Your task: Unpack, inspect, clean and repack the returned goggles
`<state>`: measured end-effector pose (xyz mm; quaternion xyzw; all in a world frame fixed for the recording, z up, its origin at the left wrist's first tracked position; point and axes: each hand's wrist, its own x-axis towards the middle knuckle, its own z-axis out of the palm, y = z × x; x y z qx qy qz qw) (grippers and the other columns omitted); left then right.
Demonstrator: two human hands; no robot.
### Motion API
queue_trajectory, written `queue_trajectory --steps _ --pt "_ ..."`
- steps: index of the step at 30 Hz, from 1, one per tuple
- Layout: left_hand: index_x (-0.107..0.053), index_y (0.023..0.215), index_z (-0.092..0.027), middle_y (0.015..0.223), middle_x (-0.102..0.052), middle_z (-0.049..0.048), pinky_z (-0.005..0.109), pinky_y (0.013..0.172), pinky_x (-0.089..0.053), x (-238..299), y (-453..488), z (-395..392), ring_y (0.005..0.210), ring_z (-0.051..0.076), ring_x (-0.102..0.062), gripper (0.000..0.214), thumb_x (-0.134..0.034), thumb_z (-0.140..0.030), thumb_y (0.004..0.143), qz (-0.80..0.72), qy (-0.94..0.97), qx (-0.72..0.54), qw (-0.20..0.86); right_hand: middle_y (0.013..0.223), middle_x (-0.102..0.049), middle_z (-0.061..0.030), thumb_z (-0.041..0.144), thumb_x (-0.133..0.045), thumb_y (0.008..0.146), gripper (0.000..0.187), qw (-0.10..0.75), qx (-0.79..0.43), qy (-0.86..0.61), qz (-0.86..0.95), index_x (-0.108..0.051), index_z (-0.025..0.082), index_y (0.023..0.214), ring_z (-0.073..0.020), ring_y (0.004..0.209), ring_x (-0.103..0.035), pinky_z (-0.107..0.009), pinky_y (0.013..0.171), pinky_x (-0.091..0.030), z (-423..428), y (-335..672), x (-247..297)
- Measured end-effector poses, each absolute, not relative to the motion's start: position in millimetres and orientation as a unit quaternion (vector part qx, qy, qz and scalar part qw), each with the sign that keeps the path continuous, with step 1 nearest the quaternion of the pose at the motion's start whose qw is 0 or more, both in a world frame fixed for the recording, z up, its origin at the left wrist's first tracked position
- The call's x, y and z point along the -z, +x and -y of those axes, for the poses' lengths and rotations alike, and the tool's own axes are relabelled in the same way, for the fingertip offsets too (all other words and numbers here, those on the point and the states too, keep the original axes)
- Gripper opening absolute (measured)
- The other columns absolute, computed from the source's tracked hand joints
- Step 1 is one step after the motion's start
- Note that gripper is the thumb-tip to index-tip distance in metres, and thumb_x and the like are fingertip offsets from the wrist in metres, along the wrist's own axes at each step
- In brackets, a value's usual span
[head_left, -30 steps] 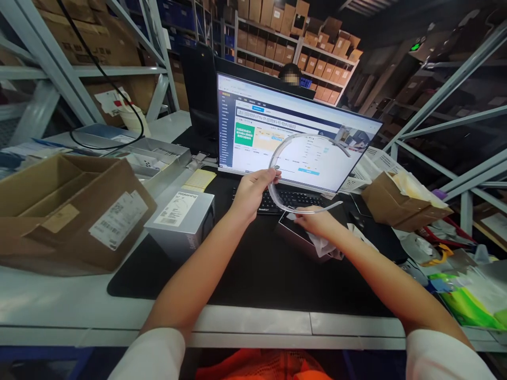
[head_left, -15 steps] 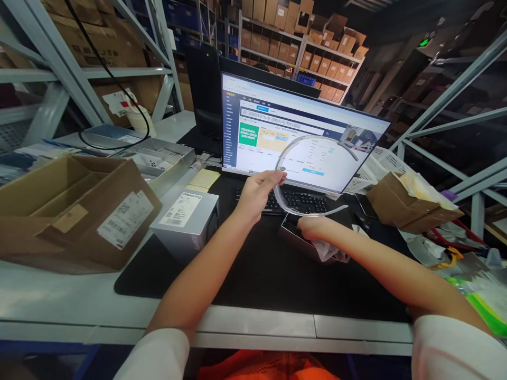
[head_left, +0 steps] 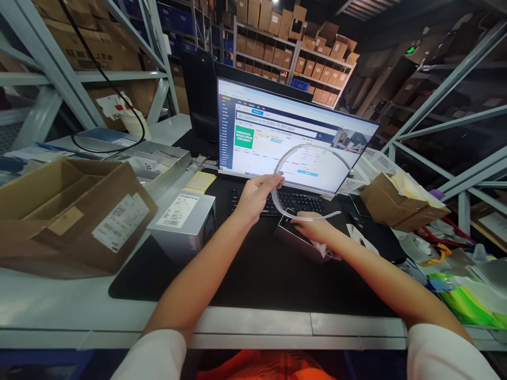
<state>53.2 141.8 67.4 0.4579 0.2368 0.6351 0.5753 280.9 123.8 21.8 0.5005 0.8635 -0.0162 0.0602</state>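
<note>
My left hand [head_left: 259, 194] is raised in front of the monitor, thumb and fingers pinched on a clear curved tube [head_left: 278, 203]. The tube bends in a wide open loop to the right, one end before the screen, the other above my right hand [head_left: 312, 228]. That right hand reaches into an open grey box [head_left: 296, 244] on the black mat; the box and the hand itself hide its fingertips. Crumpled white wrapping [head_left: 323, 250] sticks out beside the wrist. Left of my left forearm stands a closed grey box [head_left: 192, 224] with a white label on top.
A monitor [head_left: 253, 153] stands behind a keyboard [head_left: 304, 202]. An open brown carton [head_left: 83, 221] sits at the left. Yellow note paper [head_left: 200, 182] lies near the monitor. At the right are a brown box [head_left: 390, 203], a white basket [head_left: 372, 163] and green-white packaging [head_left: 471, 303].
The view has shifted slightly. My left hand still holds the clear tube, and my right hand remains at the open box, moved a little within it.
</note>
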Motion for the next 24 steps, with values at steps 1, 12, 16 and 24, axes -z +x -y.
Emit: queue_trajectory --steps 1,12,16,24 --pt "-0.081 0.084 -0.016 0.086 -0.076 0.0082 0.034 0.091 -0.048 -67.0 53.4 -141.9 0.085 0.02 -0.067 0.045 -0.082 -0.059 0.07 -0.238 0.459 -0.634 0.574 0.114 -0.071 -0.013 0.022 -0.052 0.096 0.03 0.041 0.008 0.499 -0.866 -0.074 0.018 0.116 -0.0237 0.103 -0.066 -0.034 0.091 -0.05 -122.8 282.2 -19.8" --pt "-0.079 0.084 -0.014 0.087 -0.076 0.0093 0.032 0.084 -0.048 -64.6 54.5 -146.1 0.083 0.019 -0.067 0.046 -0.08 -0.059 0.072 -0.252 0.44 -0.619 0.6 0.141 -0.062 -0.0136 0.006 -0.058 0.08 0.025 -0.096 0.073 0.494 -0.861 -0.079 0.017 0.089 -0.0295 0.128 -0.058 -0.042 0.111 -0.044 -125.0 302.1 -38.8" --pt "-0.078 0.077 -0.015 0.077 -0.075 0.0095 0.03 0.075 -0.051 -59.6 58.0 -151.1 0.072 0.019 -0.069 0.053 -0.078 -0.067 0.069 -0.242 0.397 -0.544 0.698 0.1 -0.069 -0.0104 0.029 -0.043 0.099 0.042 -0.237 0.04 0.547 -0.802 -0.062 0.016 0.134 -0.0209 0.09 -0.066 -0.036 0.083 -0.055 -114.7 313.2 -63.3" --pt "-0.074 0.061 -0.016 0.06 -0.069 0.0107 0.032 0.061 -0.052 -37.0 78.9 -148.5 0.055 0.02 -0.065 0.058 -0.071 -0.074 0.068 -0.247 0.444 -0.279 0.815 0.08 -0.064 -0.0083 0.055 -0.036 0.1 0.05 -0.502 -0.012 0.538 -0.677 -0.072 0.02 0.096 -0.0227 0.077 -0.062 -0.036 0.074 -0.052 -86.4 298.4 -65.8"
